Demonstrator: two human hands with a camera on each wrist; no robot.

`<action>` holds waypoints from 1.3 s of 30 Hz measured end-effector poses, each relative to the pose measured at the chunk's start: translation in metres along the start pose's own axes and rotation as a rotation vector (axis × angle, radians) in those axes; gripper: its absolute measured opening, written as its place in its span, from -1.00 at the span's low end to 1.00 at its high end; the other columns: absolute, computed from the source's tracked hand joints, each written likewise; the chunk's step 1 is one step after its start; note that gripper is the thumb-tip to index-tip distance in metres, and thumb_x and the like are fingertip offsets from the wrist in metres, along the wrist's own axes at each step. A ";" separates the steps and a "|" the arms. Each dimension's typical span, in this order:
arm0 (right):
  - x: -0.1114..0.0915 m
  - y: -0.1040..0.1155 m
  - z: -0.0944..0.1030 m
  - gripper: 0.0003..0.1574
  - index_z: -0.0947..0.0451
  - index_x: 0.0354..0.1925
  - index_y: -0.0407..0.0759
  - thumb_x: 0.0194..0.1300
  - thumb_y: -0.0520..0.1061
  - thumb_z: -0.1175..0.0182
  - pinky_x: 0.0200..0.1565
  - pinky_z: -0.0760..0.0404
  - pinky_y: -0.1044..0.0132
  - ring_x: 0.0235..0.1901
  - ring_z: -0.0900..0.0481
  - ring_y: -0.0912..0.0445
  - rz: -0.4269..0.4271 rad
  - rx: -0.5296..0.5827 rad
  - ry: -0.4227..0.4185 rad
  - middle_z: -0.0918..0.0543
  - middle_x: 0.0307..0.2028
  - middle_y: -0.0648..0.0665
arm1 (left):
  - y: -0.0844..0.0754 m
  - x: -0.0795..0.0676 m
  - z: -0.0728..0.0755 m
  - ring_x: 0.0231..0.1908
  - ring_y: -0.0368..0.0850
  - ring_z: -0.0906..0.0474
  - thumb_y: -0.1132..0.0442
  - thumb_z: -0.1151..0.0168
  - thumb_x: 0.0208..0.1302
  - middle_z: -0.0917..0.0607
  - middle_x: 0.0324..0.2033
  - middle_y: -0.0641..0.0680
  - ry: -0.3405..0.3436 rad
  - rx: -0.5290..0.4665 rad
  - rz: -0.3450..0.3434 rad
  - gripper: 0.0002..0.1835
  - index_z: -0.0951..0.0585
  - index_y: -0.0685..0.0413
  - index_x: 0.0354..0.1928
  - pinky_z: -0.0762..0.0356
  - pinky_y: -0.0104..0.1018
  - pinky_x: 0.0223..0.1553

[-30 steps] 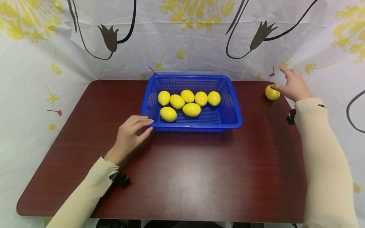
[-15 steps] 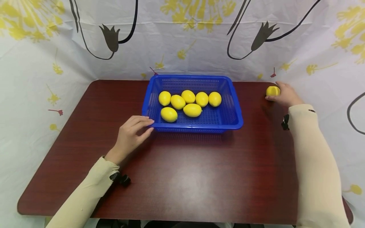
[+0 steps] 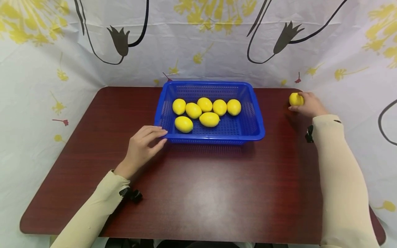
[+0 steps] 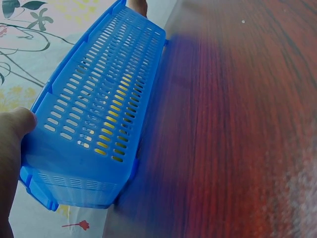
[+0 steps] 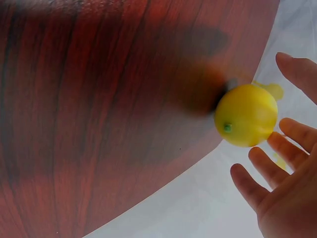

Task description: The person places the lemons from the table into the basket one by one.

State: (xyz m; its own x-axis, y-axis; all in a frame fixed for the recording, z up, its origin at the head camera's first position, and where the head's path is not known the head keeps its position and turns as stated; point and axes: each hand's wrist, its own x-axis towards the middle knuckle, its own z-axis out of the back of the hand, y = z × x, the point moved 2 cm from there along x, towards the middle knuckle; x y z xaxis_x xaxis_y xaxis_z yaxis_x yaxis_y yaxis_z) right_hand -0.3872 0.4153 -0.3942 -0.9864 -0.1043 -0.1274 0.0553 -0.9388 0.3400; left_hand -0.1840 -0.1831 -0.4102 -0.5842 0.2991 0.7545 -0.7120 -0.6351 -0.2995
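Note:
A blue plastic basket [image 3: 211, 137] stands at the back middle of the table, with several yellow lemons [image 3: 209, 119] lying in it. My left hand [image 3: 140, 148] holds its near left corner, fingertips on the rim and thumb against the outer wall; in the left wrist view the thumb [image 4: 20, 121] touches the basket [image 4: 94, 109]. At the far right corner, my right hand [image 3: 312, 104] grips a single lemon [image 3: 295, 99], thumb on the near side and fingers over the far side. The right wrist view shows this lemon [image 5: 247, 116] beside spread fingers [image 5: 270, 168].
The dark red wooden table [image 3: 204, 193] has rounded corners. A white patterned cloth [image 3: 198, 41] hangs behind it and at both sides. The right hand's lemon lies close to the table's far right corner.
My right hand has come down and left from above the lemon, and its thumb and fingers have closed round it. The left hand and basket stay in place.

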 end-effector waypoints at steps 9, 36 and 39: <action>-0.001 0.008 -0.002 0.00 -0.02 0.47 -0.46 0.36 0.12 -0.13 0.20 -0.27 -0.44 0.18 -0.18 -0.51 0.010 -0.015 -0.031 -0.03 0.38 -0.64 | 0.000 -0.001 0.000 -0.03 0.00 -0.66 0.29 -0.49 0.06 -0.79 -0.14 0.10 0.005 0.004 0.008 -0.69 -0.76 0.09 -0.08 -0.45 -0.52 0.25; -0.004 0.010 -0.007 -0.12 -0.19 0.35 -0.47 0.22 -0.12 -0.30 0.17 -0.28 -0.36 0.12 -0.27 -0.42 0.028 0.027 -0.101 -0.29 0.25 -0.59 | 0.000 -0.002 -0.001 -0.03 0.00 -0.66 0.29 -0.48 0.07 -0.79 -0.14 0.10 0.002 0.008 0.010 -0.68 -0.76 0.09 -0.08 -0.45 -0.53 0.26; -0.004 0.008 -0.010 -0.11 -0.20 0.32 -0.49 0.18 -0.13 -0.33 0.13 -0.31 -0.33 0.06 -0.30 -0.39 0.017 0.039 -0.101 -0.33 0.21 -0.57 | 0.000 -0.002 -0.001 -0.03 0.00 -0.66 0.29 -0.48 0.06 -0.79 -0.14 0.10 0.001 0.004 0.010 -0.68 -0.76 0.09 -0.08 -0.44 -0.54 0.27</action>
State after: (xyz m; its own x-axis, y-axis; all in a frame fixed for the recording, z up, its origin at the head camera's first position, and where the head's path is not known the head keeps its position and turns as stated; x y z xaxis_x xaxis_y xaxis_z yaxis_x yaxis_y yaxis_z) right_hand -0.3809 0.4045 -0.4001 -0.9960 -0.0847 -0.0275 0.0681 -0.9235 0.3776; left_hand -0.1832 -0.1829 -0.4120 -0.5912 0.2936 0.7512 -0.7049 -0.6407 -0.3044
